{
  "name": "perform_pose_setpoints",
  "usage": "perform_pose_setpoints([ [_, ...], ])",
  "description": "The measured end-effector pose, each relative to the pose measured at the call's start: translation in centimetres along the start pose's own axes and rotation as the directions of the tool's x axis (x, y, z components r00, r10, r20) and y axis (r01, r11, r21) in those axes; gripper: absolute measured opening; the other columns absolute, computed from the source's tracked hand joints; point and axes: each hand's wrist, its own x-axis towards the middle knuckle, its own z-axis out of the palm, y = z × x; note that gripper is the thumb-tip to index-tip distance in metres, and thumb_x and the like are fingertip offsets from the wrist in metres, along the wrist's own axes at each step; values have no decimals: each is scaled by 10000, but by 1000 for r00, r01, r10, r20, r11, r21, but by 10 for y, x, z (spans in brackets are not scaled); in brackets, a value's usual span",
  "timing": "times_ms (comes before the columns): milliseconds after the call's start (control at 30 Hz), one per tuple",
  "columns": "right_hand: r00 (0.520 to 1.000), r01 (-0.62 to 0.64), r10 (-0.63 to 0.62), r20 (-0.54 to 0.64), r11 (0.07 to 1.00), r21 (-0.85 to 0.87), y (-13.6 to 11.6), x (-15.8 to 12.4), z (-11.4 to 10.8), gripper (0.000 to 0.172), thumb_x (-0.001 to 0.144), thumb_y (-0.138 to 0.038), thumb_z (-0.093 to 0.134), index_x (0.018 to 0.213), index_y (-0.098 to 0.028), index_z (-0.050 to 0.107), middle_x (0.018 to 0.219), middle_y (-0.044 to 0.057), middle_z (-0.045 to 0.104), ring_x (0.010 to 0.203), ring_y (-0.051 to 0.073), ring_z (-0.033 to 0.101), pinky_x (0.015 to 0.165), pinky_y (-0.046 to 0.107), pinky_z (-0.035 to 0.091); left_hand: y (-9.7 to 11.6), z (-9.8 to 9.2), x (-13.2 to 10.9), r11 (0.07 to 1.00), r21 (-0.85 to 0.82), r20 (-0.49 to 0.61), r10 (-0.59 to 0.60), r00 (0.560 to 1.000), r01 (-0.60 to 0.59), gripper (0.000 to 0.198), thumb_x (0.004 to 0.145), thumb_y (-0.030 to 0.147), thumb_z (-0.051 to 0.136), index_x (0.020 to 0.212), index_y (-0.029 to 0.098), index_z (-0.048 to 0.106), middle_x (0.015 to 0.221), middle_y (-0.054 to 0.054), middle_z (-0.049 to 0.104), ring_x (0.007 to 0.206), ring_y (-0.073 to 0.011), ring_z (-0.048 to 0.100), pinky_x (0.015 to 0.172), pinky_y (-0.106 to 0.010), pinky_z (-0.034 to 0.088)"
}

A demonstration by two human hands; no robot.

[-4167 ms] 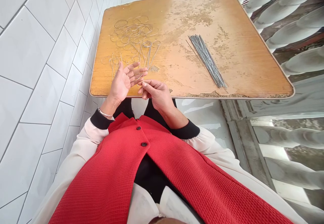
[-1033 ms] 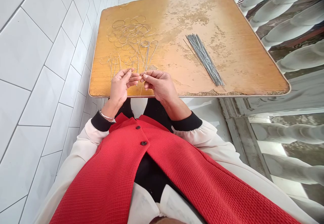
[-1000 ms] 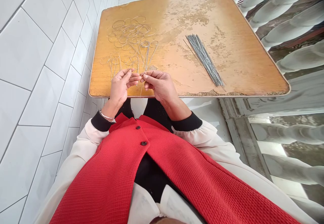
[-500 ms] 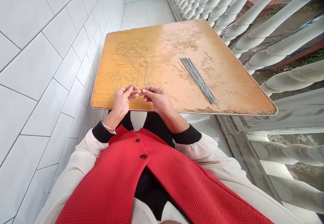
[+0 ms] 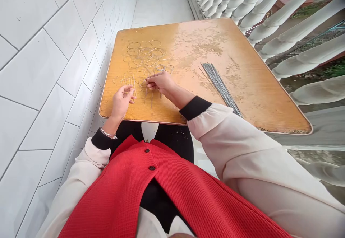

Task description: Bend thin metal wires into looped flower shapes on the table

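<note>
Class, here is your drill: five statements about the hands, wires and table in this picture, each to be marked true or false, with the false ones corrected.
1. The right hand is farther forward than the left hand. True.
2. A bundle of straight wires lies to the right of the looped wires. True.
3. The right hand touches that bundle. False: it is by the looped wires.
4. The tabletop is unmarked. False: the tabletop has worn patches.
5. A bracelet is on the left wrist. True.
</note>
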Motion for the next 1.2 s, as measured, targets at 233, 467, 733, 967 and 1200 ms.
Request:
perform_pose_setpoints([
  [233, 999, -24, 33, 34, 971, -237, -7, -9, -3, 227, 897, 11, 613, 732, -144, 633, 478, -15, 599, 397, 75, 548, 401, 147, 474, -6, 1, 7, 999, 54, 40, -3, 999, 0, 91, 911, 101, 615, 979, 158, 634, 968, -13, 682, 615, -15, 622, 505, -123, 493],
  [467, 988, 150, -150, 41, 851, -503, 2, -14, -27, 184, 819, -19, 648, 951, -125, 720, 670, 27, 693, 496, 108, 603, 579, 267, 571, -14, -2, 11, 992, 117, 51, 38, 998, -43, 95, 908, 134, 622, 990, 172, 654, 1006, -21, 712, 649, -24, 639, 529, -125, 508],
  [733, 851, 500, -433, 297, 498, -708, 36, -69, -49, 202, 867, -169, 599, 900, -199, 796, 881, 84, 768, 794, 224, 712, 788, 358, 540, -22, -4, 2, 917, 287, 102, 259, 960, -278, 90, 902, 151, 622, 951, 178, 693, 950, -16, 719, 653, -34, 656, 546, -129, 516],
  [967, 795, -127, -530, -296, 332, -935, 22, -78, -141, 359, 966, -270, 558, 1232, -116, 743, 1255, 219, 705, 1110, 308, 676, 910, 417, 475, -35, -15, -13, 730, 438, 177, 502, 847, -524, 147, 942, 264, 580, 963, 207, 714, 869, -12, 708, 634, -56, 629, 637, -194, 529],
  [1200, 884, -417, -154, -441, 166, -893, 17, -58, -184, 491, 998, -352, 508, 1303, -17, 699, 1368, 306, 616, 1293, 337, 572, 889, 413, 395, -37, -18, -15, 712, 490, 178, 483, 857, -503, 174, 953, 281, 568, 983, 215, 725, 885, -22, 718, 657, -73, 639, 654, -214, 524],
])
